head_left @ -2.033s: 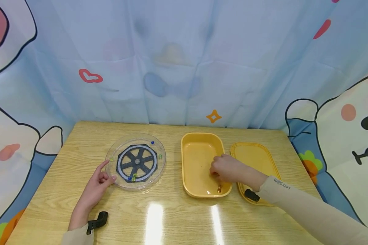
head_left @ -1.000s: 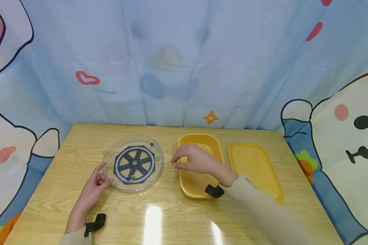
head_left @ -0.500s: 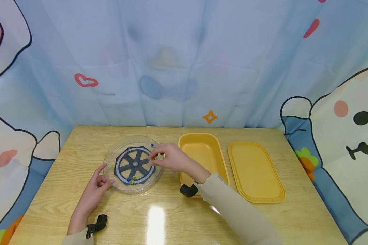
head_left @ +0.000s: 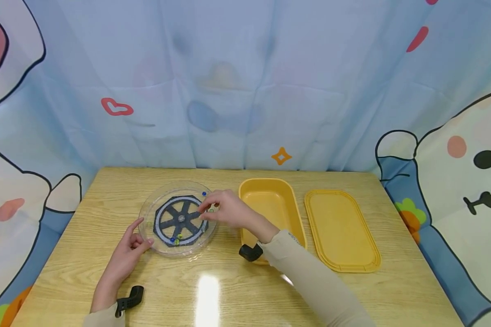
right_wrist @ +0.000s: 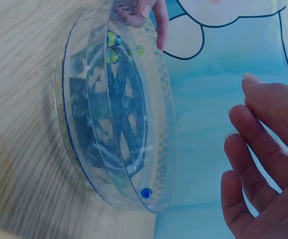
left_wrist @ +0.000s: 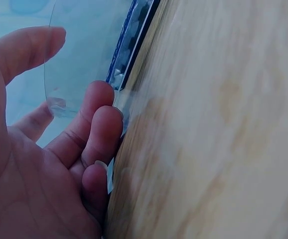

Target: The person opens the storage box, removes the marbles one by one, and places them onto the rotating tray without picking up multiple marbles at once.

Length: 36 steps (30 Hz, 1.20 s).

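Observation:
A clear round plastic dish [head_left: 182,252] stands on the table's left half, with a dark spoked wheel pattern [head_left: 182,218] in its middle. Several glass marbles lie in it, among them a blue marble [head_left: 204,194] and a clear marble [right_wrist: 78,67]. At the dish's left edge my left hand [head_left: 124,254] holds the rim, thumb and index finger spread along the wall and the other fingers bent. My right hand [head_left: 231,211] hovers over the dish's right side. In the right wrist view its fingers [right_wrist: 238,117] are loosely bent with nothing between them.
A yellow rectangular tub [head_left: 270,200] stands right of the dish, partly under my right forearm. Its flat yellow lid [head_left: 341,229] lies farther right. A patterned blue curtain [head_left: 245,91] hangs behind the table [head_left: 167,290].
My right hand has gone from inside the yellow tub leftward to the dish, where a clear marble now lies and the fingers are free. My left hand has stayed at the rim.

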Motion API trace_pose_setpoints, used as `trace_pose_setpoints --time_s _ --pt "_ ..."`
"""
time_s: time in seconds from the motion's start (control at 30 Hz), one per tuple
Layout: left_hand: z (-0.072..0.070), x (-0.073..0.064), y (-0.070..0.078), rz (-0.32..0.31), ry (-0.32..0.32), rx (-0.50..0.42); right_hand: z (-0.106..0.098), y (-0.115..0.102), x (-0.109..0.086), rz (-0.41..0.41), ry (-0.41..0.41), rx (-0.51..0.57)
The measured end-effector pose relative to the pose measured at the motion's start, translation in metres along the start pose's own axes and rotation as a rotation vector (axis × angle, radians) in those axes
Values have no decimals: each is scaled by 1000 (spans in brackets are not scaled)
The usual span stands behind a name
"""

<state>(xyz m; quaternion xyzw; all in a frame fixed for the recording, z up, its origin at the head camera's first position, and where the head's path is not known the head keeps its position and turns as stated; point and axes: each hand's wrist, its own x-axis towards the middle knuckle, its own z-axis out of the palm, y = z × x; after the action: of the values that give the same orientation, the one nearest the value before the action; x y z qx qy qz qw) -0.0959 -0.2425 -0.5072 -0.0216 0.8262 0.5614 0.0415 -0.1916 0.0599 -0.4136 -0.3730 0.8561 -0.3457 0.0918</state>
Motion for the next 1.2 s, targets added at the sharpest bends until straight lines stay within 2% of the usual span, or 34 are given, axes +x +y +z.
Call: trace_pose_setpoints --time_s 0.17,0.33,0.67,0.77,1.2 --pt "0 1 0 0 -4 2 -8 6 -3 -18 26 13" --pt "0 1 -1 -7 -7 -6 -27 14 -12 -17 57 -17" --pt "-1 3 -2 -14 -13 2 -68 35 -54 -46 24 -173" --pt "-2 3 -1 -10 -12 8 -72 40 -69 -43 -14 -214" --pt "-1 3 0 -5 -8 -2 -68 61 -125 -5 -290 -363"
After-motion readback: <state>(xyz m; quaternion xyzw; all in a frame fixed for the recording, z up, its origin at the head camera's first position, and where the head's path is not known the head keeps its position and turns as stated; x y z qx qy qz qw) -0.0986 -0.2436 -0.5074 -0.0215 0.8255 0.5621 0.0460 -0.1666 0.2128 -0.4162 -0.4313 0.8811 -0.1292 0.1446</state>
